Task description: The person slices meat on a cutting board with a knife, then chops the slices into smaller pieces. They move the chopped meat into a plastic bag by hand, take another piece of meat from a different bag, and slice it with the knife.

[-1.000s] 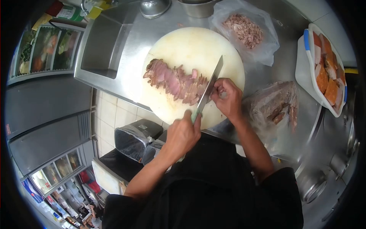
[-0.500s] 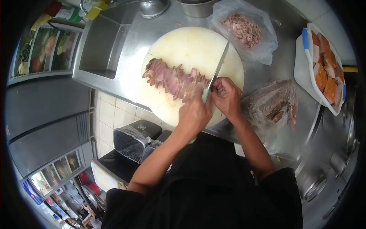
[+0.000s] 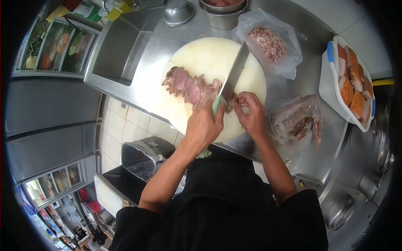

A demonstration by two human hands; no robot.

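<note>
Sliced meat [image 3: 188,87] lies in a row on a round white cutting board [image 3: 209,50]. My left hand [image 3: 205,122] is wrapped round the green handle of a knife [image 3: 235,71], whose broad blade points up and to the right over the board. At the right end of the row, my right hand [image 3: 251,113] pinches a piece of the meat beside the blade. Its fingertips are bent together, close to the knife.
Chopped meat [image 3: 268,43] sits in a plastic bag behind the board. Bagged dark meat [image 3: 299,121] lies to the right, near a white tub [image 3: 328,83] of meat blocks. Metal bowls [image 3: 224,21] stand at the back; a sink [image 3: 121,54] is at the left.
The knife blade has turned so that its broad face shows. My left hand sits slightly lower and further left, away from my right hand. The whole view has shifted a little.
</note>
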